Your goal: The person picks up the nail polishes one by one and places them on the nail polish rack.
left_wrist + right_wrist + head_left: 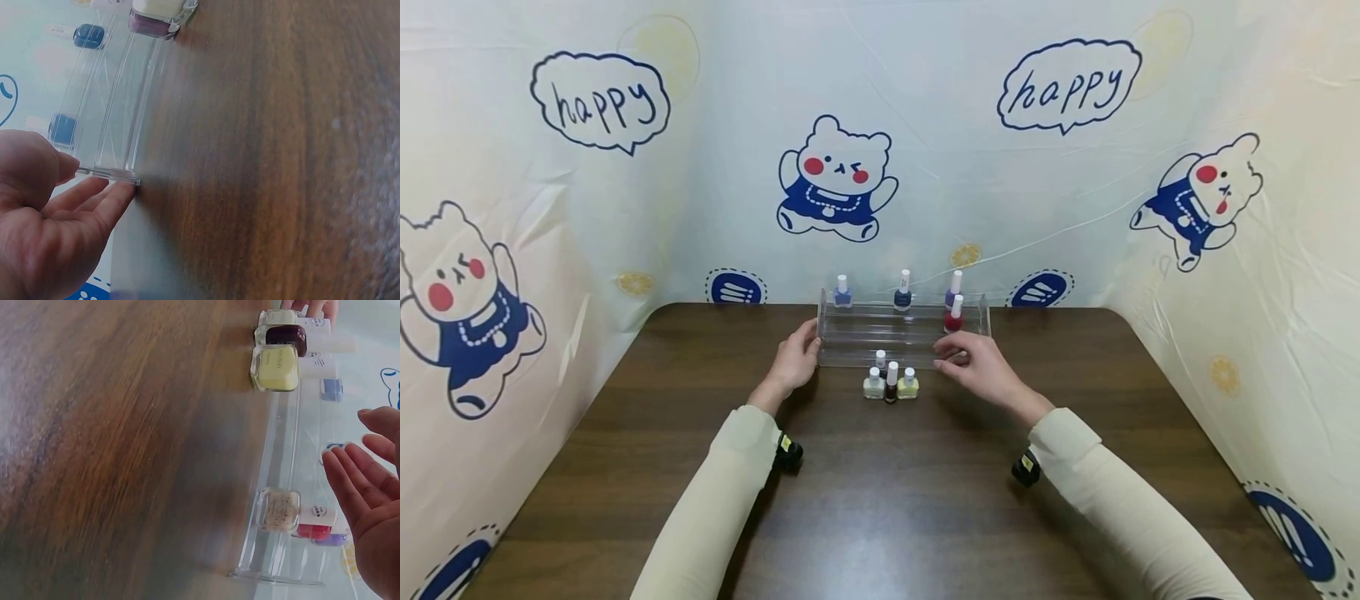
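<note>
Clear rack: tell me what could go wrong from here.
The left hand touches one end of the clear rack, so a nudge might shift it and topple the dark blue bottle on top. The right hand is near the red bottle; a careless sweep could knock it over. The yellow bottle and near-black bottle stand close together, so grabbing one may tip the other.
</note>
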